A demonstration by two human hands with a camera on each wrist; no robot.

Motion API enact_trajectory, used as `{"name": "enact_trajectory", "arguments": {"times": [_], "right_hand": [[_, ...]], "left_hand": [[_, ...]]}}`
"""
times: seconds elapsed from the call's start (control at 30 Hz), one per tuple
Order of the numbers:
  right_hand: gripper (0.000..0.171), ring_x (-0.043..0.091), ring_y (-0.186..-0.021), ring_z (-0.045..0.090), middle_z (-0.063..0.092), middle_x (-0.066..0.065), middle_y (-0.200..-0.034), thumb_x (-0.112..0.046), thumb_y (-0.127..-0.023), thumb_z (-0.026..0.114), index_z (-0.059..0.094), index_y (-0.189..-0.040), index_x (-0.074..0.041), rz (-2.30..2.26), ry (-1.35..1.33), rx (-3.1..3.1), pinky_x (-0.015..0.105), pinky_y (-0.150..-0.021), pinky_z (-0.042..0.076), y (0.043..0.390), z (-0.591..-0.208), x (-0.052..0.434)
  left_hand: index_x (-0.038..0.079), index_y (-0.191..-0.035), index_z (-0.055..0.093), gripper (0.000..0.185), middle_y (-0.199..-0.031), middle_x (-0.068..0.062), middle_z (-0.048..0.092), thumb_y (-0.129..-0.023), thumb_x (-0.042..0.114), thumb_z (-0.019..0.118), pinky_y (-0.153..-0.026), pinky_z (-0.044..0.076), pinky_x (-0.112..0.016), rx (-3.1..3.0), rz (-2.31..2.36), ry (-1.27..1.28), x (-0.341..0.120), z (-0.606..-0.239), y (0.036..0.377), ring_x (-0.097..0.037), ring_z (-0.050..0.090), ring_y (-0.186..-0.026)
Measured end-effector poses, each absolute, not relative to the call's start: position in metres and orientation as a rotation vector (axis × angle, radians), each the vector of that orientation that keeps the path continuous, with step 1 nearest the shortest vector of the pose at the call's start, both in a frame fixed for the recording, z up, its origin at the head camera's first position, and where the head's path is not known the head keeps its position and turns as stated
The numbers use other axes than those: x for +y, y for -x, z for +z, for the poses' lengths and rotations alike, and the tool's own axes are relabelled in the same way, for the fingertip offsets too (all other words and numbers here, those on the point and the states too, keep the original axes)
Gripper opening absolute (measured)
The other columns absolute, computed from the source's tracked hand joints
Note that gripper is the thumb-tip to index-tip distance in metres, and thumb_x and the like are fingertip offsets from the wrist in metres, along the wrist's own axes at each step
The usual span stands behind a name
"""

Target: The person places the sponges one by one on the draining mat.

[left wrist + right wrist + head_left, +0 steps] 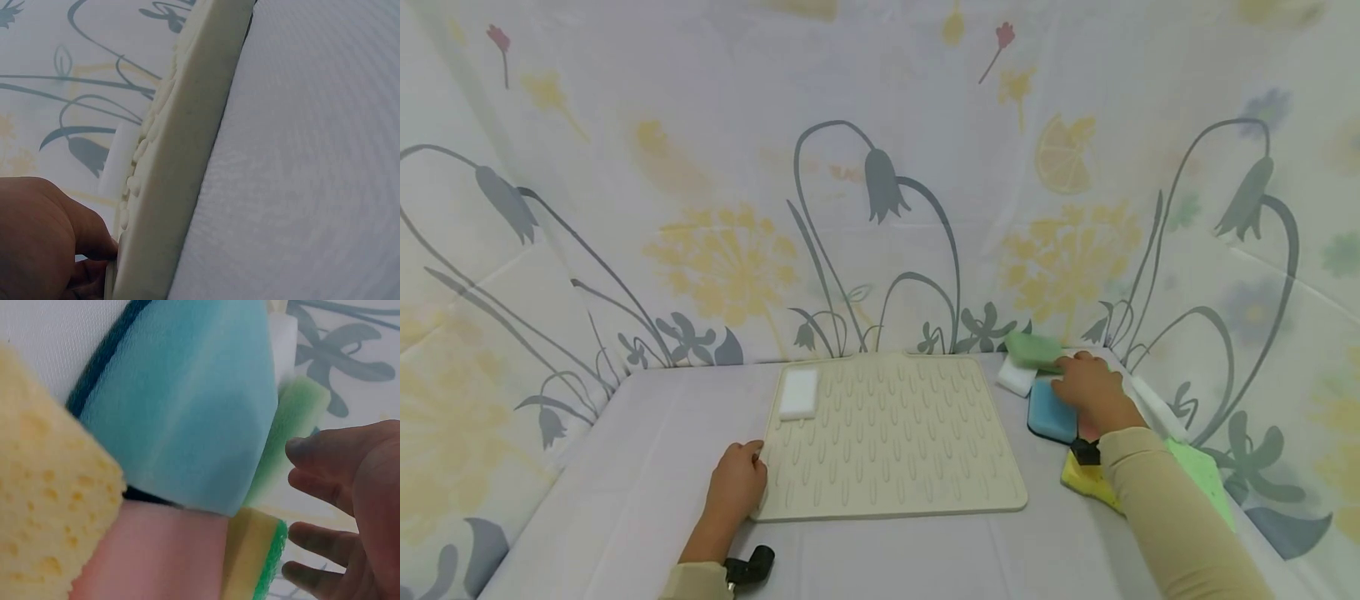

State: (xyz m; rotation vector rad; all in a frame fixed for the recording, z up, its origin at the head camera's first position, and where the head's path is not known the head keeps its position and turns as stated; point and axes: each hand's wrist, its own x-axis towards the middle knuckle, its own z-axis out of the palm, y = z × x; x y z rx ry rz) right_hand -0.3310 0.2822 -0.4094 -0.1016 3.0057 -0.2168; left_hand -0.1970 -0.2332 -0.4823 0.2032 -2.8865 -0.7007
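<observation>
Mat: a cream ribbed drying mat (895, 442) lies flat at the middle of the white-covered table (625, 467), its long sides running left to right; the left wrist view shows its thick left edge (187, 162) seen side-on against the cloth.
White block: a white sponge (799, 392) lies on the mat's far left corner, inside the mat's border.
Open room, left: bare cloth runs from the mat's left edge to the flowered curtain (880, 183), which closes the table on the left, far and right sides.
Open room, near: a strip of bare cloth lies between the mat's near edge and the person.
Sponge cluster: right of the mat, crowded against the curtain, lie a green sponge (1033, 348), a second white sponge (1017, 377) touching it, a blue sponge (1049, 414), a yellow sponge (1086, 483) and a light-green cloth (1204, 477); a pink sponge (156, 550) lies against the blue one in the right wrist view.
Left hand: the left hand (737, 483) rests at the mat's near left corner, forearm coming from below; its fingers (94, 269) curl against the mat's edge, touching it, though whether they pinch it cannot be told.
Right hand: the right hand (1090, 387) reaches forward over the blue sponge, sleeve angled in from the lower right, fingertips at the green sponge.
Right fingers: the fingers (325, 453) are loosely extended and slightly apart, holding nothing.
</observation>
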Motion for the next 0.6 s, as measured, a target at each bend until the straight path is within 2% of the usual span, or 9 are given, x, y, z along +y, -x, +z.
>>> {"name": "enact_trajectory", "arguments": {"times": [0.33, 0.6], "right_hand": [[0.052, 0.061, -0.122, 0.032, 0.029, 0.035, -0.142, -0.024, -0.097, 0.037, 0.040, -0.144, -0.002, -0.286, 0.030, 2.927, 0.072, -0.089, 0.033, 0.337, -0.413, 0.296], [0.050, 0.062, -0.117, 0.037, 0.035, 0.036, -0.134, -0.022, -0.097, 0.035, 0.044, -0.142, -0.002, -0.257, 0.050, 2.917, 0.070, -0.085, 0.038, 0.336, -0.420, 0.304]], "left_hand": [[-0.008, -0.122, 0.061, 0.036, -0.093, -0.020, 0.060, -0.090, 0.004, 0.052, -0.068, 0.050, -0.044, -2.887, -0.699, -0.222, -0.235, -0.483, 0.198, -0.026, 0.058, -0.077], [-0.009, -0.122, 0.061, 0.036, -0.092, -0.020, 0.060, -0.089, 0.004, 0.052, -0.068, 0.050, -0.043, -2.892, -0.718, -0.210, -0.232, -0.481, 0.196, -0.025, 0.058, -0.076]]}}
